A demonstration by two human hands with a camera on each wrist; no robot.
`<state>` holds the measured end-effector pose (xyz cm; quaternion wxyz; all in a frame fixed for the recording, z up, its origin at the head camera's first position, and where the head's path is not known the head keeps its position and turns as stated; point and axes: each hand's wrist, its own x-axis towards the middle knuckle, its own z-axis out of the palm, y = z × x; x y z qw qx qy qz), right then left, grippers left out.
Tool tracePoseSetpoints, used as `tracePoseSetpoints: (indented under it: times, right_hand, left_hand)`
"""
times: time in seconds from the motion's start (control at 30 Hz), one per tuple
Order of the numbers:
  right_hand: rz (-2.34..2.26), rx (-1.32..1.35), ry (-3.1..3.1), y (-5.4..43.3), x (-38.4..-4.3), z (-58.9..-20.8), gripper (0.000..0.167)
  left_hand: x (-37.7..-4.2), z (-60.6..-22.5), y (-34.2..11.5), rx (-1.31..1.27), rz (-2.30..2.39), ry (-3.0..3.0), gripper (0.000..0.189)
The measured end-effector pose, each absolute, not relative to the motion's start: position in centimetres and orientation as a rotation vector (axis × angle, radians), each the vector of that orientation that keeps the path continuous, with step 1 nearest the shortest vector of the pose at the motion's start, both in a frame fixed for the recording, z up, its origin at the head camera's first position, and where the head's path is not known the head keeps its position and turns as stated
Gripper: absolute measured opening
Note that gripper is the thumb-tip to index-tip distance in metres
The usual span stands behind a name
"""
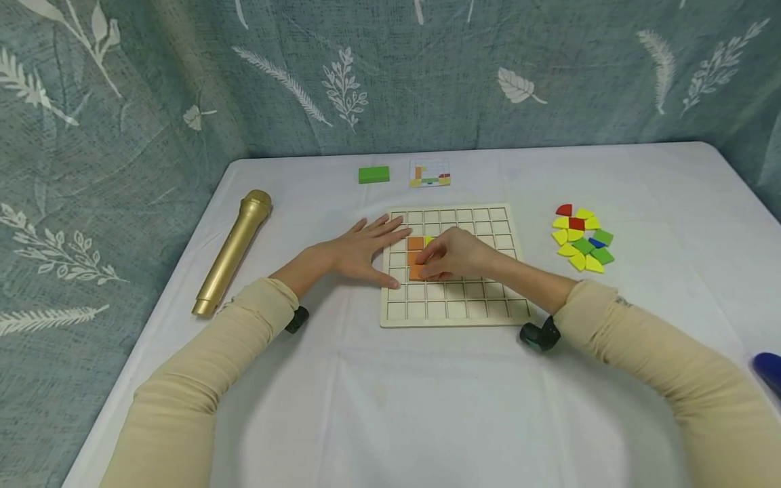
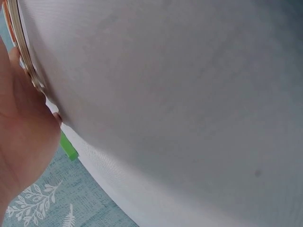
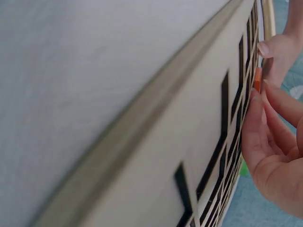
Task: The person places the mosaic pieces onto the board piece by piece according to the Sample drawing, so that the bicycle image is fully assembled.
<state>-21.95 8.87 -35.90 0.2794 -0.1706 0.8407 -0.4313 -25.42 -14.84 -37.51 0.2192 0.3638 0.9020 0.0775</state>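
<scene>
The right hand (image 1: 454, 254) has its fingers curled in, thumb and fingertips pinching the lowest orange square (image 1: 416, 273), which sits over the left part of the gridded board (image 1: 454, 322). The left hand (image 1: 366, 251) is spread wide and grips nothing; its fingers reach over the board's left edge, with the thumb lying lower down the same side. Above the pinched square, more orange (image 1: 415, 242) fills the same column, and just to its right a yellow piece (image 1: 428, 240) peeks out (the right hand covers the rest of it).

To the right of the board, well apart from it, loose pieces (image 1: 582, 245) lie in a cluster: 2 red and 1 blue among the yellow and green. Beyond the board's far edge are a green block (image 1: 373, 175) and, beside it, a small card (image 1: 430, 173) printed with a coloured pattern. A gold microphone (image 1: 232, 254) lies slantwise on the left. A blue object (image 1: 769, 371), cut off by the frame, shows at the far right. White cloth (image 1: 421, 407) covers the table; a blue-green curtain (image 1: 427, 81) with white leaves hangs behind.
</scene>
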Motion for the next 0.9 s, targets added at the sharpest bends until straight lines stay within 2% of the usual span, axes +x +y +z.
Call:
tracePoseSetpoints:
  times: [0.37,0.9]
  right_hand:
    - [-1.144,-0.466,2.223,8.85,-21.84,-35.48,0.024]
    - [-1.157,-0.440,2.164,9.04,-22.05,-35.32,0.031]
  left_hand:
    - [-25.34,-37.44,-14.80,0.998,0.214,2.493,0.105]
    - [-25.44,-37.56,-14.71,0.997,0.196,2.503,0.104]
